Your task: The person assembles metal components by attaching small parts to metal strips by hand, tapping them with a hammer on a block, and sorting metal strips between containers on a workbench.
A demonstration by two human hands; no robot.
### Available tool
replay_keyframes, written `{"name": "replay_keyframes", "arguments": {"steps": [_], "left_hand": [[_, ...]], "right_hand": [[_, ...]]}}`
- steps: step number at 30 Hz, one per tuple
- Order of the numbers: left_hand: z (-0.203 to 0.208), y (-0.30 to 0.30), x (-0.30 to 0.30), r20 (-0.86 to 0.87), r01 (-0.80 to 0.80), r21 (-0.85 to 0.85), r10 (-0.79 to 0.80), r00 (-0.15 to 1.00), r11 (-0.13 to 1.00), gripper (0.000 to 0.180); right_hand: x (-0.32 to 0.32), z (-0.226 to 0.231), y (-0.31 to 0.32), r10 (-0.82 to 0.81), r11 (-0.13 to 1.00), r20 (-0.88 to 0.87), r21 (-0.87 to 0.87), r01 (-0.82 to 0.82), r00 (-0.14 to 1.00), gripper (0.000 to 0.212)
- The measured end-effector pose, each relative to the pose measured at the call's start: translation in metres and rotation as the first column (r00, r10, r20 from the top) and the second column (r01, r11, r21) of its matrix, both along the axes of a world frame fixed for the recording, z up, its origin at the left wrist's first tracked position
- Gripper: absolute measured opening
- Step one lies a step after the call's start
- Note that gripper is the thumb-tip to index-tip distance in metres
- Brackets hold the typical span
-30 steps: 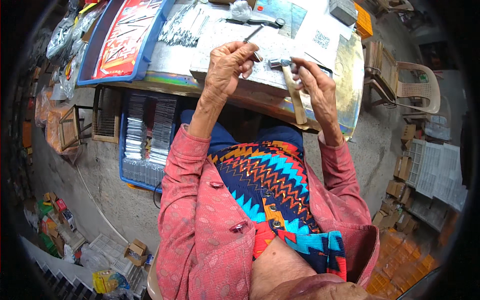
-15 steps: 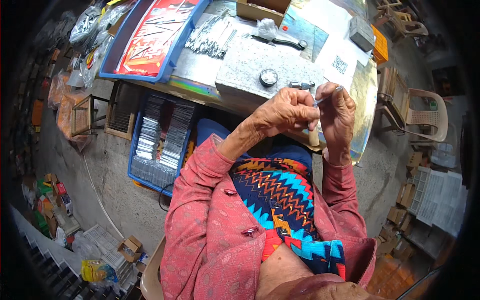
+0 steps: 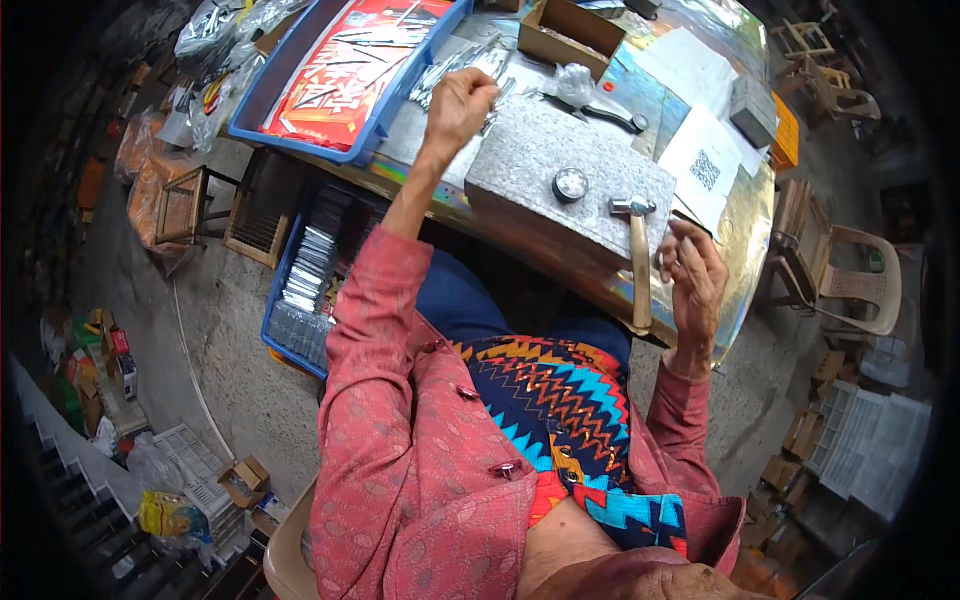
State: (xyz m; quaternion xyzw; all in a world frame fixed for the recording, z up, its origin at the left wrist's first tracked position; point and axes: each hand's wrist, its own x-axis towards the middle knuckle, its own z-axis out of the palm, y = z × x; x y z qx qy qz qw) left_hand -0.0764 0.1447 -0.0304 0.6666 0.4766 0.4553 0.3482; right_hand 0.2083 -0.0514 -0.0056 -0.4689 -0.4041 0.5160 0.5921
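My left hand [image 3: 460,100] is stretched out over the table, fingers closed in a fist at the edge of a pile of small metal strips [image 3: 447,68]; whether it holds one is hidden. My right hand [image 3: 692,278] hovers at the table's near edge with fingers curled, just right of a hammer's wooden handle [image 3: 640,275] and not gripping it. The hammer lies with its metal head on a grey stone slab [image 3: 525,155]. A small round metal disc [image 3: 570,185] sits on the slab beside the hammer head.
A blue tray [image 3: 262,95] lined with red paper holds thin metal tools at the far left. A cardboard box [image 3: 568,28], a bagged tool [image 3: 590,92] and white sheets [image 3: 705,165] lie beyond the slab. A blue crate [image 3: 305,275] of metal pieces stands below the table; plastic chairs [image 3: 850,285] stand to the right.
My hands were together over the slab by the hammer. My left hand has since swung away to the far left, to the metal strips; my right hand stays by the hammer handle.
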Motion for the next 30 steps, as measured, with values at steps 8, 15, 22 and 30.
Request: {"name": "replay_keyframes", "arguments": {"steps": [8,15,22,30], "left_hand": [[-0.034,0.067,-0.015,-0.678,-0.334,0.165,0.353,0.645,0.928,0.015],[-0.056,0.069,-0.02,-0.599,-0.274,0.322,0.419,0.682,0.906,0.014],[-0.017,0.069,-0.068,-0.335,-0.438,0.306,0.526,0.782,0.846,0.014],[-0.039,0.074,-0.148,-0.792,-0.511,-0.028,0.293,0.535,0.859,0.02]], "right_hand": [[0.01,-0.02,-0.018,-0.074,0.995,0.114,-0.052,0.081,0.991,0.024],[0.011,-0.024,-0.018,-0.076,0.994,0.1,-0.074,0.083,0.992,0.023],[0.014,-0.025,-0.014,-0.11,0.992,0.093,-0.057,0.115,0.99,0.024],[0.014,-0.03,-0.011,-0.11,0.992,0.137,-0.039,0.117,0.984,0.023]]}}
